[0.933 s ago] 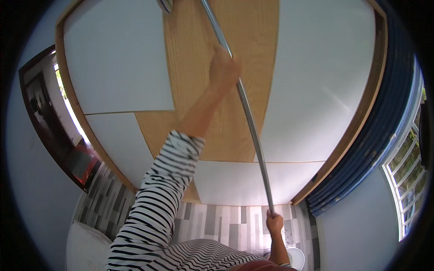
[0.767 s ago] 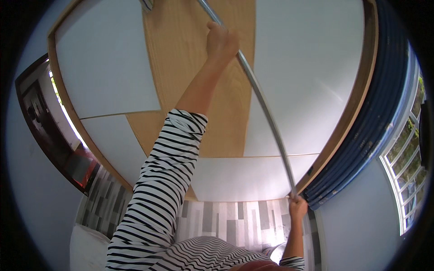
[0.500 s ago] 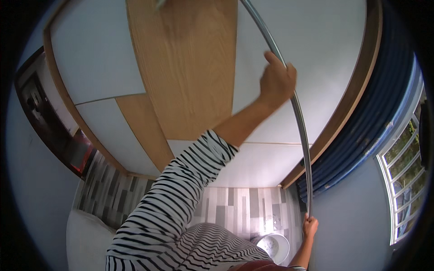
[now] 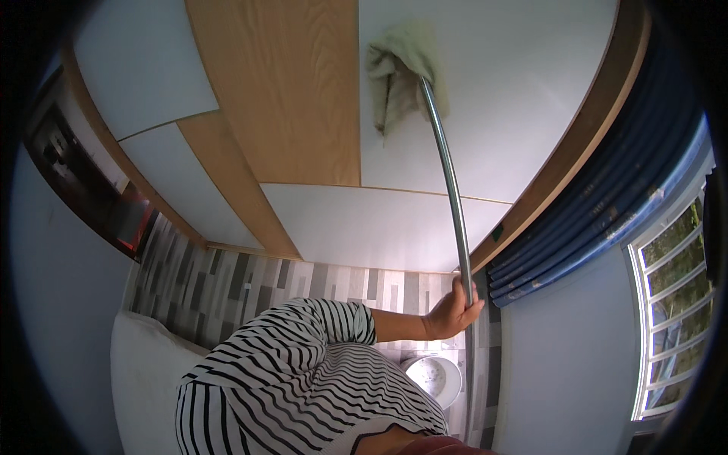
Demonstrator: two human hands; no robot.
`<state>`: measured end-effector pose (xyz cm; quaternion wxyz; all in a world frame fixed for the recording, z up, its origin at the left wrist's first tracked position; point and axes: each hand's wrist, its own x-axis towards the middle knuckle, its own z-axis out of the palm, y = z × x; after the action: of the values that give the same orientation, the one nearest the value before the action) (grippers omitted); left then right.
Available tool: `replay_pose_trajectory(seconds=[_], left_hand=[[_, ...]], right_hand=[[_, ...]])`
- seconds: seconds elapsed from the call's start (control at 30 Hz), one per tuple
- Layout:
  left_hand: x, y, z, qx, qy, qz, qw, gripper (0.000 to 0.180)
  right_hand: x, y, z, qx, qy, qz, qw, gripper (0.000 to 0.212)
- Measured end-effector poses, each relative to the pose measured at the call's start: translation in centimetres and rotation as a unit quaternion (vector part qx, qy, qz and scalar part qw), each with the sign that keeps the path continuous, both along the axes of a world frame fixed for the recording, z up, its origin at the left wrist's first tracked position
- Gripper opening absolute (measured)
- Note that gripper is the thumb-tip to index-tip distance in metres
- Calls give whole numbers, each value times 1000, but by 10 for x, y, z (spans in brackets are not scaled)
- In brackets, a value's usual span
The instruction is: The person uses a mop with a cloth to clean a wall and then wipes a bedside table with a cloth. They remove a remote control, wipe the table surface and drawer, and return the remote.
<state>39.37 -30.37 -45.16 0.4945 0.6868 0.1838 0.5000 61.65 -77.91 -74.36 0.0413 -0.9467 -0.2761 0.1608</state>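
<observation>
My left hand (image 4: pixel 453 307), at the end of a striped sleeve, is closed around a long metal pole (image 4: pixel 449 163). The pole rises away from me to a pale, damp-looking cloth (image 4: pixel 409 57) draped over its far end. That cloth lies against a white panel (image 4: pixel 500 98) of a large wardrobe front, just right of a wood-coloured panel (image 4: pixel 288 83). The pole's lower part continues below my left hand. My right hand is out of the picture.
A white bucket (image 4: pixel 453 379) stands on the grey striped floor (image 4: pixel 379 284) below my left hand. Blue curtains (image 4: pixel 584 235) and a barred window (image 4: pixel 675 303) are on the right. A white covered surface (image 4: pixel 148 379) is at lower left, a doorway (image 4: pixel 83 167) beyond.
My left hand has come down and nearer with the pole. The cloth end, mostly beyond the upper edge before, now shows on the white panel. My right hand has dropped out of view.
</observation>
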Motion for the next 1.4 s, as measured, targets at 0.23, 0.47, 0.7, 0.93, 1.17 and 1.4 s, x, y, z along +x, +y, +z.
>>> replay_pose_trajectory(seconds=[0.23, 0.47, 0.7, 0.93, 1.17, 1.4], left_hand=[[-10, -2, -4, -95, -1, -6, 995, 24], [-29, 99, 105, 15, 76, 224, 971, 28], [-68, 145, 164, 31, 19, 323, 946, 27], [-77, 96, 25, -81, 59, 138, 985, 36], [-92, 65, -78, -461, -59, -133, 875, 17], [-121, 88, -106, -547, -176, -116, 810, 15]], right_hand=[[-20, -13, -24, -29, 4, 18, 999, 39], [-24, 169, 46, 126, -67, 111, 984, 45], [-39, 256, 110, 198, 45, 134, 970, 52], [-13, 173, 99, 85, -42, 104, 990, 42], [30, 86, 168, -75, -265, -33, 961, 31], [25, 150, 241, 0, -452, 73, 889, 37]])
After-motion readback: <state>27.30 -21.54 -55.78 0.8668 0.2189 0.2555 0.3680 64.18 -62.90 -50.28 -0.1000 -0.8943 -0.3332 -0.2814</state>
